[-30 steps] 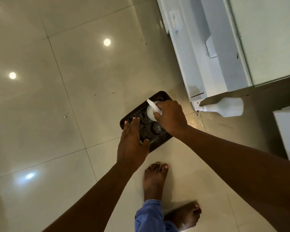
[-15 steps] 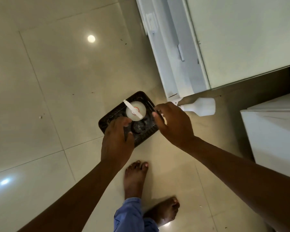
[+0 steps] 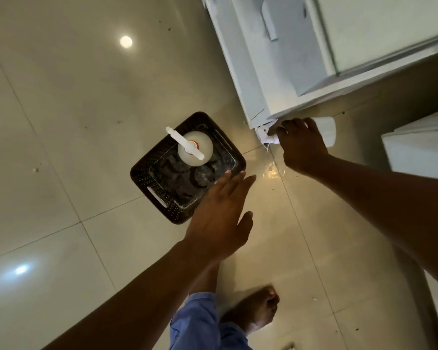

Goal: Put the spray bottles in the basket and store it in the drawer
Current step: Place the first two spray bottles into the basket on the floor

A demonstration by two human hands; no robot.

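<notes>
A dark perforated basket [image 3: 159, 200] sits on the tiled floor. One white spray bottle [image 3: 195, 147] stands upright inside it, nozzle pointing up-left. A second white spray bottle [image 3: 326, 130] lies on its side on the floor at the corner of the white cabinet. My right hand [image 3: 301, 145] lies over this bottle with the fingers curled around its neck and body. My left hand [image 3: 220, 221] hovers flat with fingers spread by the basket's near right edge, holding nothing.
A white cabinet [image 3: 276, 72] with drawer fronts stands at the upper right. Another white unit [image 3: 425, 152] is at the right edge. My bare feet [image 3: 253, 314] and a blue trouser leg [image 3: 197, 324] are at the bottom. The floor is glossy tile.
My right hand let go of the bottle now standing in the basket and moved right onto the bottle lying by the cabinet. My left hand left the basket rim and opened flat.
</notes>
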